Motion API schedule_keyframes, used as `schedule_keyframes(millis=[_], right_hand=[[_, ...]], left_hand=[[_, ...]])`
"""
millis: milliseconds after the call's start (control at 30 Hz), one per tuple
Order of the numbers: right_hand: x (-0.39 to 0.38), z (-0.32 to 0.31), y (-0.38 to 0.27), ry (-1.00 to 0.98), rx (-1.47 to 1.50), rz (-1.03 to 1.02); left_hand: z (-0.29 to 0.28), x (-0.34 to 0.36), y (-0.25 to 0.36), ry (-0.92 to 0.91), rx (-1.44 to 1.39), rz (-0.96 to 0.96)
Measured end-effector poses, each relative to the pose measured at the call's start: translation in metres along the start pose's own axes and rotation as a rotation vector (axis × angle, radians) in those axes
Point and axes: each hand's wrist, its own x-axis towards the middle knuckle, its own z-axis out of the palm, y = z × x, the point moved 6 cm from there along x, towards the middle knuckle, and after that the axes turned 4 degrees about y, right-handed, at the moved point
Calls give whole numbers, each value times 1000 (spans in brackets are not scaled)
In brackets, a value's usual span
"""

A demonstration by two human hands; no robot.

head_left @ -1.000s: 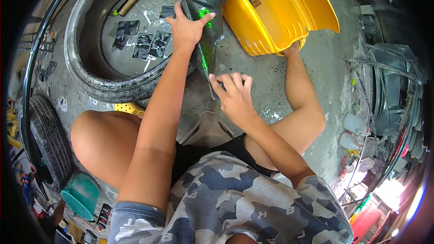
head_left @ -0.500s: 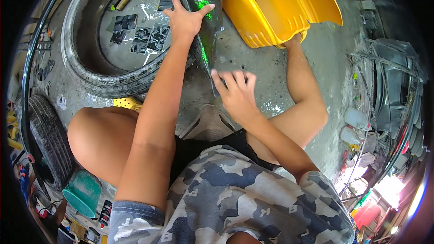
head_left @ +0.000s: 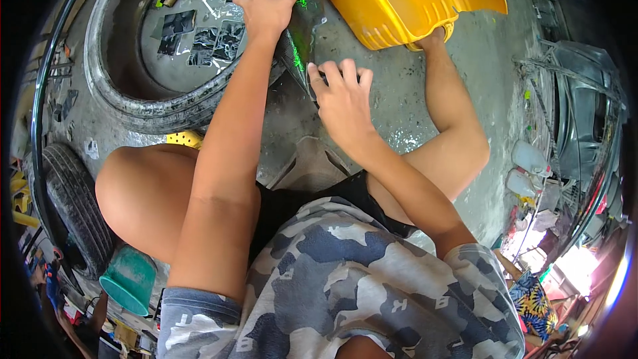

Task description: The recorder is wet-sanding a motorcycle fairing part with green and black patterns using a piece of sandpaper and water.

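Note:
A long black glossy panel (head_left: 297,33) with bright green splatter patterns runs from the top edge down toward me and narrows to a point. My left hand (head_left: 268,13) grips it from above, thumb on its top face and fingers spread over its left edge. Beside the pointed end, my right hand (head_left: 344,100) is bent with its fingertips against the panel's right edge. A thin dark piece shows under those fingers, mostly hidden, and I cannot make out its kind. The panel's far end leaves the picture.
A large tyre (head_left: 143,114) lies at the far left, with dark sheet pieces (head_left: 179,22) inside its ring. A yellow plastic bin (head_left: 385,30) lies far right by my foot. Left are another tyre (head_left: 78,206) and a green bucket (head_left: 129,279). Black plastic parts (head_left: 571,106) crowd the right.
My right hand has moved up along the panel's edge, away from me. The dark piece under its fingers shows less. My left hand keeps its hold; the whole view has shifted slightly.

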Motion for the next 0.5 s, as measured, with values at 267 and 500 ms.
schedule_keyframes(millis=[267, 500], right_hand=[[-8, 2, 3, 25, -17, -31], [-29, -9, -4, 25, 34, -51]], left_hand=[[1, -5, 2, -1, -17, 0], [-1, -4, -2, -26, -37, -34]])
